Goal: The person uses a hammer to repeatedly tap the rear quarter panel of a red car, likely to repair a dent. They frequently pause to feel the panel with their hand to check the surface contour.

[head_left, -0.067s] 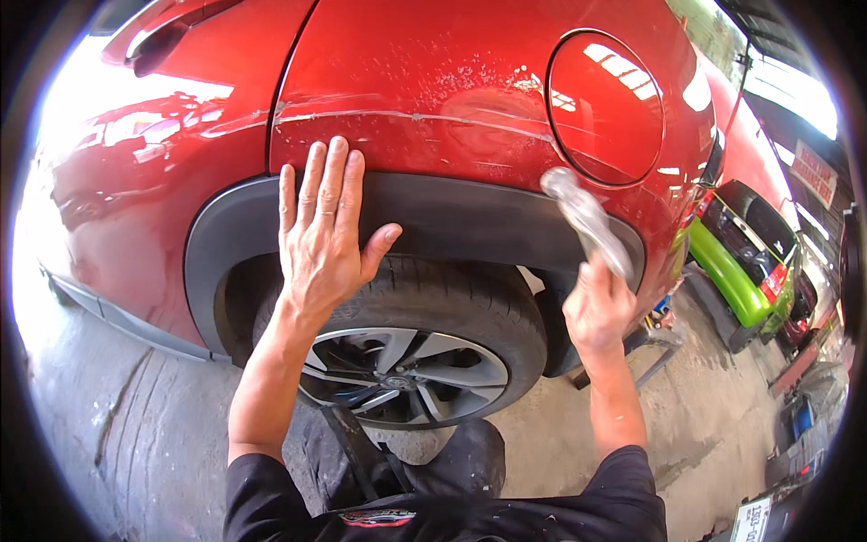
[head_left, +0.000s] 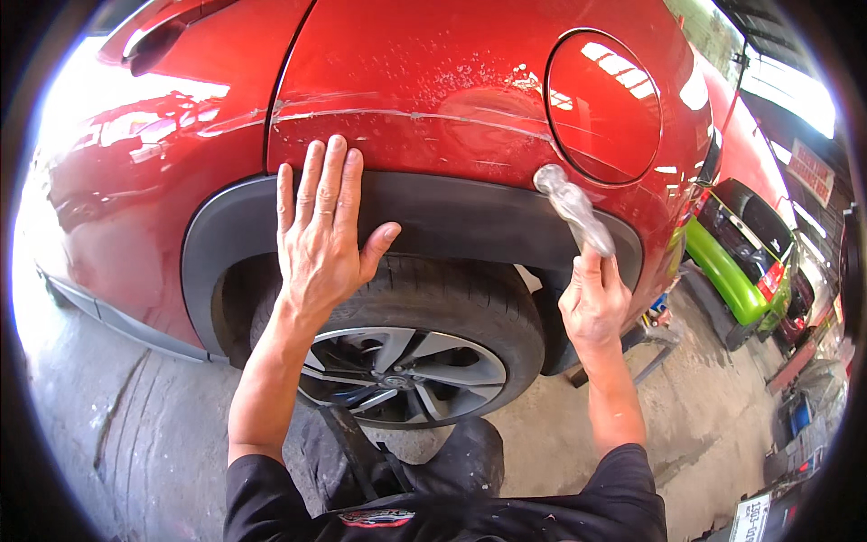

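My left hand (head_left: 323,221) lies flat with fingers stretched out, its palm over the black wheel-arch trim (head_left: 452,212) and its fingertips on the lower edge of the red rear panel (head_left: 397,63). In my right hand (head_left: 596,303) is a hammer (head_left: 576,212) with a shiny metal head, raised in front of the panel below the round fuel flap (head_left: 603,107). My fist hides the handle. Whether the head touches the car, I cannot tell. A long pale scratch and several scuffs run across the panel above both hands.
Below the trim is the tyre (head_left: 515,316) with its alloy wheel (head_left: 397,375), close in front of my knees. A metal stand (head_left: 655,348) is by the right forearm. Further right stands a green car (head_left: 731,271), with assorted items along the wall.
The hammer has shifted slightly left, and its head end near my fist has tipped down a little. My left hand keeps its place on the car.
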Available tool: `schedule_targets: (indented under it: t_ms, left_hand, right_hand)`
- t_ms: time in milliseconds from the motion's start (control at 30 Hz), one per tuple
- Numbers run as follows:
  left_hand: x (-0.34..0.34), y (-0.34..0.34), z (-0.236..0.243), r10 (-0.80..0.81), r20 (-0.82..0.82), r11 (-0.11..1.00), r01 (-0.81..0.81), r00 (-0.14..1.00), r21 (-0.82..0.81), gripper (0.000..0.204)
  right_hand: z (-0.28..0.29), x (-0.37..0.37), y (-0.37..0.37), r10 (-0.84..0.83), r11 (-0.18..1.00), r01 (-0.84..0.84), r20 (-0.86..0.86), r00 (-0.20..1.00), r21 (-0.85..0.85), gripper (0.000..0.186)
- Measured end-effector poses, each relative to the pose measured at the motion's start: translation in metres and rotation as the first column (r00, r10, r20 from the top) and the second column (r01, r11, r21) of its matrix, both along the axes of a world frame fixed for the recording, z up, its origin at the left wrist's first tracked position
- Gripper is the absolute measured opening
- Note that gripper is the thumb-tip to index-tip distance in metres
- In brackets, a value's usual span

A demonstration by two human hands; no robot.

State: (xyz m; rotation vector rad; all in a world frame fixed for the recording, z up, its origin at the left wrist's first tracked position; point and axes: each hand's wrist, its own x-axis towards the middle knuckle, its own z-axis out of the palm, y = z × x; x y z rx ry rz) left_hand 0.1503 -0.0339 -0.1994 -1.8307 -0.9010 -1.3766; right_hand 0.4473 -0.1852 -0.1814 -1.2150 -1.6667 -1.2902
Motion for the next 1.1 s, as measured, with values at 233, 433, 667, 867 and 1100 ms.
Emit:
schedule_targets:
  t_ms: [233, 433, 667, 867, 1100]
  left_hand:
    - [-0.001, 0.001, -0.004, -0.021, 0.009, 0.999, 0.021, 1.000, -0.029, 0.080]
    - [-0.002, 0.005, -0.013, -0.044, 0.024, 0.999, 0.044, 0.999, -0.022, 0.081]
    - [-0.004, 0.004, -0.010, -0.069, 0.038, 0.997, 0.070, 0.997, -0.032, 0.082]
    - [-0.007, 0.002, -0.014, -0.094, 0.042, 0.994, 0.097, 0.995, -0.050, 0.084]
    - [-0.013, 0.005, -0.020, -0.056, 0.077, 0.996, 0.061, 0.995, -0.062, 0.085]
  right_hand:
    - [0.008, -0.008, -0.006, 0.002, 0.997, 0.004, -0.085, 0.996, 0.077, 0.042]
    - [0.002, -0.019, 0.000, -0.030, 0.999, 0.028, -0.067, 0.997, -0.038, 0.042]
    - [0.009, -0.021, 0.015, 0.092, 0.979, -0.106, 0.086, 0.992, 0.175, 0.050]
    - [0.024, -0.038, 0.004, 0.071, 0.973, -0.065, -0.020, 0.997, 0.221, 0.047]
    - [0.022, -0.037, 0.002, -0.023, 0.993, 0.027, -0.037, 0.999, 0.115, 0.054]
